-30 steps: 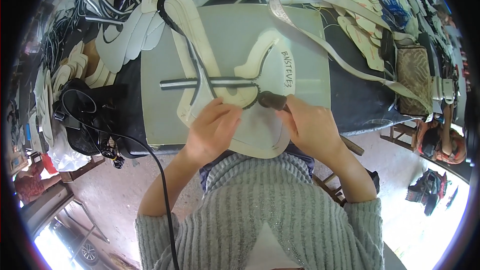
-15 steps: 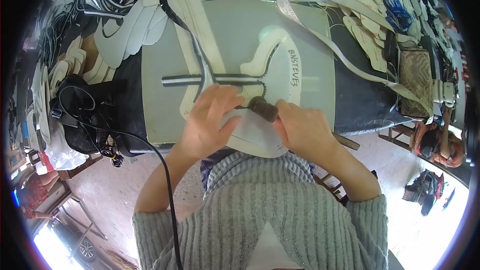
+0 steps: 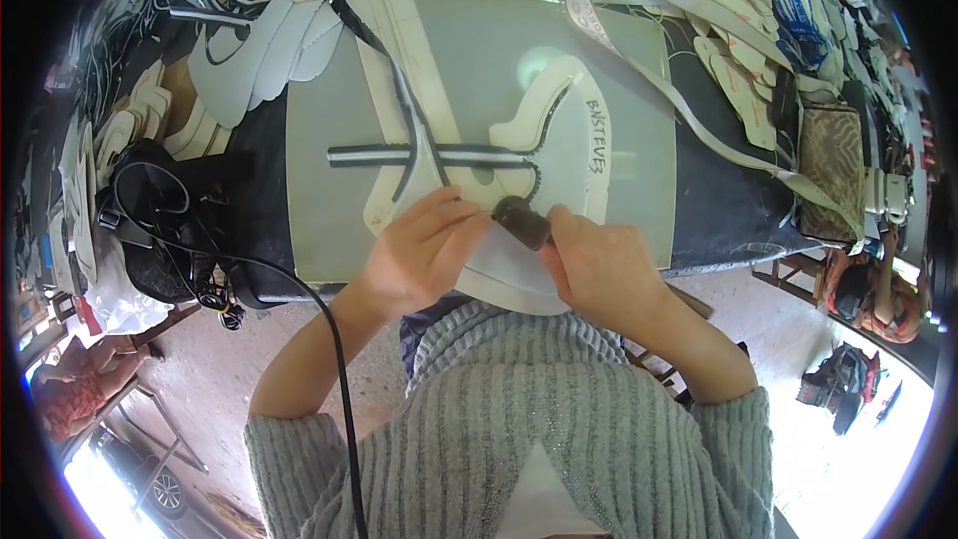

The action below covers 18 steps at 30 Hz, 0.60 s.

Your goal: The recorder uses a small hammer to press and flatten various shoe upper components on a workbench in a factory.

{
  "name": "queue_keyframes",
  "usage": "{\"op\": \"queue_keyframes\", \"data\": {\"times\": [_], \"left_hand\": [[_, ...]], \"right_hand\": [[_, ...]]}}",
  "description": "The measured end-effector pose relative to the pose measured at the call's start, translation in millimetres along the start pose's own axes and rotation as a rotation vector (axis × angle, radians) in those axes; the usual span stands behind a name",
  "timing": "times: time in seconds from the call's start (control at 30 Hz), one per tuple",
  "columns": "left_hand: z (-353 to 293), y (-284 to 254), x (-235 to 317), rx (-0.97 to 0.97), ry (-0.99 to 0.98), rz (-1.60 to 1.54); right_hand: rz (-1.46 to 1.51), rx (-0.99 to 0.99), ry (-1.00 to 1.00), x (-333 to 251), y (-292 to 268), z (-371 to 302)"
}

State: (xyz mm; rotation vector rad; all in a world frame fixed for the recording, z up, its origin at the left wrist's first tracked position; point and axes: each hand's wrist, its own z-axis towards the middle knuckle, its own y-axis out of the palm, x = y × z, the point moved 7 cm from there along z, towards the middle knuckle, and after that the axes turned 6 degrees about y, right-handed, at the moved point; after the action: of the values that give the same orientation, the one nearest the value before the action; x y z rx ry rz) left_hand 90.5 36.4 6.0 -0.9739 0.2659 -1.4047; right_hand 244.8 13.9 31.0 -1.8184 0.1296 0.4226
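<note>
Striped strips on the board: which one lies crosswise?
The straight strip running left to right across the board; the other strip, dark at its far end, runs toward the left hand.

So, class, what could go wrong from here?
The left hand is right beside the brown tool in the right hand; a slip could knock its fingertips.
The white piece overhangs the board's near edge, so a brush there might shift it.
The cable crosses the left forearm in view and could perhaps snag.
</note>
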Motion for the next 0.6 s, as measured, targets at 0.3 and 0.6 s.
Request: {"op": "queue_keyframes", "data": {"times": [0.3, 0.6], "left_hand": [[2, -5, -22, -0.018, -0.297, -0.207], [-7, -3, -9, 0.006, -0.008, -0.052]], "right_hand": [[-0.013, -0.011, 0.014, 8, 13, 1], [0.055, 0.005, 0.027, -4, 0, 7]]}}
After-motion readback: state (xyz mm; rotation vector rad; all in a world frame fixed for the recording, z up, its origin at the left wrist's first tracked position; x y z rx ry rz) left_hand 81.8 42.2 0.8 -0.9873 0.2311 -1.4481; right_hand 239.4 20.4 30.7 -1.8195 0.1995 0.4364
